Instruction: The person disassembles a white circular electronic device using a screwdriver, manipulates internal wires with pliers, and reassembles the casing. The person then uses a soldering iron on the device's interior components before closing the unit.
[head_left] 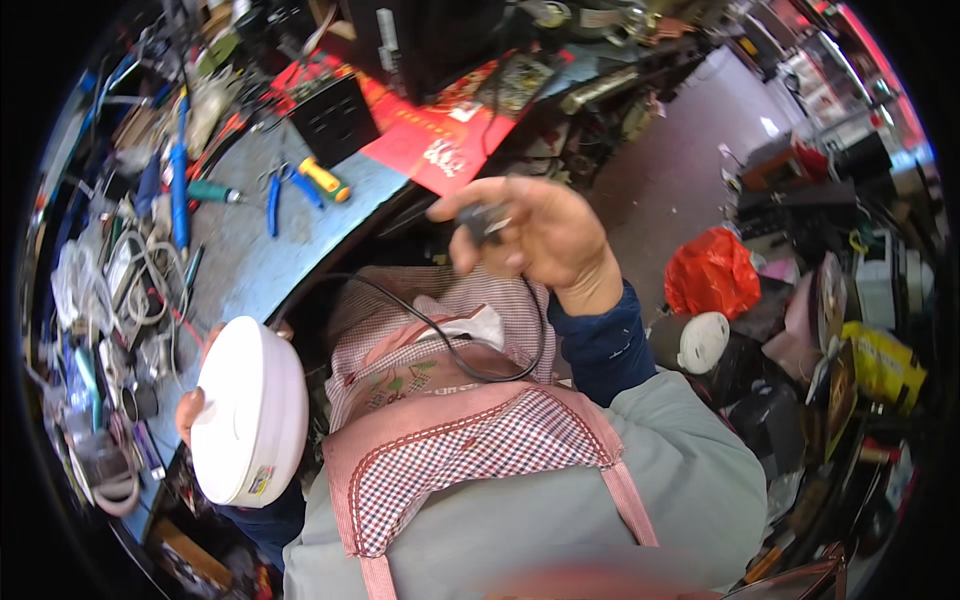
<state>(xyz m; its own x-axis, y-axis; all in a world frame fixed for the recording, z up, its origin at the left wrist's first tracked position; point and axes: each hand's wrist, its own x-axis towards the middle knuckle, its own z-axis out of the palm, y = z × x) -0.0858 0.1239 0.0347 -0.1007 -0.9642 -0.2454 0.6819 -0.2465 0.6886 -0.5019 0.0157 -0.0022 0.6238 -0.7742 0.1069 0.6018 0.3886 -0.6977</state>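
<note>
My left hand (189, 411) grips a round white plastic appliance (275, 410) by its far side, tilted on its edge, with a small sticker near its lower rim. Most of that hand is hidden behind it. Raised in front of my apron, my right hand (560, 235) has its fingers curled round a small black plug (484, 222), slightly blurred. A black cord (440, 335) loops across the apron (470, 440) between the appliance's side and my right hand; its exact ends are hidden.
On the blue-topped workbench (250, 255) lie blue-handled pliers (273, 203), a yellow-and-green screwdriver (325, 180), a black box (335, 118) and red paper (440, 150). Tangled cables crowd the left. A red plastic bag (712, 272) and a white roll (704, 342) sit among clutter on the right.
</note>
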